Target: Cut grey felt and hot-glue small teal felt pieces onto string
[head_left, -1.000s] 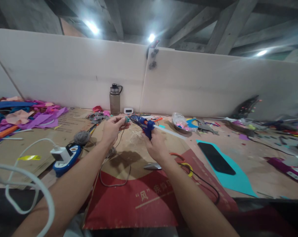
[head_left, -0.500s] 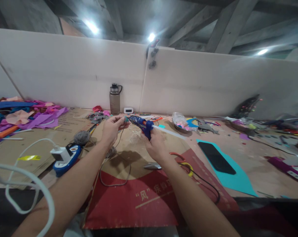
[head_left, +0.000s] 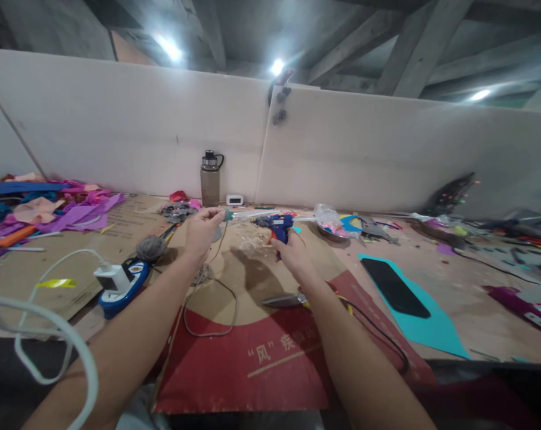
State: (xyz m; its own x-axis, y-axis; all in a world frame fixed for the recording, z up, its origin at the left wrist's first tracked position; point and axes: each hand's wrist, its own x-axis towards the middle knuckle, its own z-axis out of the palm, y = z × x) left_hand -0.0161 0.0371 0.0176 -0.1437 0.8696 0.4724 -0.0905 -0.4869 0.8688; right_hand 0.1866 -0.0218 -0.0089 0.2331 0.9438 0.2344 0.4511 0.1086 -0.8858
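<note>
My left hand (head_left: 203, 230) pinches a small green piece (head_left: 228, 215) at its fingertips; its exact kind is too small to make out. Grey yarn (head_left: 235, 307) runs down from near those fingers and loops over the cardboard (head_left: 239, 376). A blue hot glue gun (head_left: 277, 223) is in my right hand (head_left: 294, 252), its nozzle pointing left toward the green piece but apart from it. From the gun's rear sticks a pale glue stick (head_left: 304, 219). Scissors (head_left: 285, 300) lie under my right forearm, their handles partly hidden.
A blue power strip (head_left: 125, 295) with a white plug and a looping white cable (head_left: 89, 364) is at left. Behind stand a bottle (head_left: 210, 186) and a small white device (head_left: 234, 200). A black phone (head_left: 396, 286) rests on turquoise sheet at right.
My right hand has drawn the glue gun back to the right and slightly down, away from the green piece. My left hand stays nearly in place, still pinching it.
</note>
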